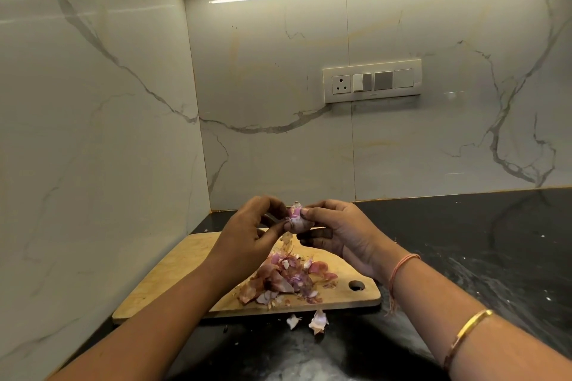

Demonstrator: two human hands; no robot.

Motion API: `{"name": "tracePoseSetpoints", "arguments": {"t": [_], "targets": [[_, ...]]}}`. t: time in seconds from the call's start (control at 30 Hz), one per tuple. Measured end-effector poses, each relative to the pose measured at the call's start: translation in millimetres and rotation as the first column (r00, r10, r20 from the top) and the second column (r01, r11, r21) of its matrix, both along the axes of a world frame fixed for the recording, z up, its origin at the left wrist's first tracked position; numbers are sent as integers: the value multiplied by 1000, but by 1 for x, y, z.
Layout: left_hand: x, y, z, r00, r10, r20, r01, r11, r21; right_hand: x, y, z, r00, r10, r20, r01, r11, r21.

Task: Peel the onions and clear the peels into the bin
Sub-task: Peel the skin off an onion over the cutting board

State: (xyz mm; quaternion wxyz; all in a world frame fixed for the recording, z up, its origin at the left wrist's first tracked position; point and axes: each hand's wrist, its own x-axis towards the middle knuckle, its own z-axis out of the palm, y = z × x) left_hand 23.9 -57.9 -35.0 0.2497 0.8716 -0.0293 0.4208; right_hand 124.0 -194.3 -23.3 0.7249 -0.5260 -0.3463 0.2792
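Left hand [247, 235] and right hand [337, 232] meet above a wooden board [185, 272], both gripping one partly peeled onion [295, 219]: the left pinches its left side, the right holds it from the right, thumb on top. Nearest the camera, two loose peels [318, 320] lie on the dark table [464, 241], just off the board's front edge. A peel heap [284, 280] sits on the board below the onion. Behind, a switch plate [371, 80] is set in the marble wall.

place: home kitchen | marble backsplash [278, 86], black countertop [464, 241] (dark stone), cutting board [173, 275]
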Motion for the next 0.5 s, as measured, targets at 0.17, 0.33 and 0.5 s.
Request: {"name": "tracePoseSetpoints", "arguments": {"t": [0.17,0.33,0.5], "targets": [[2,0,-2,1000,11,-21,-10,1000,26,1,0,-1,1000,7,5,-7,1000,-16],[4,3,-3,997,23,-75,-18,998,63,1,2,-2,1000,-5,15,6,1000,-8],[5,2,-3,996,56,-66,-53,997,49,3,1,-1,999,-27,21,27,1000,-4]]}}
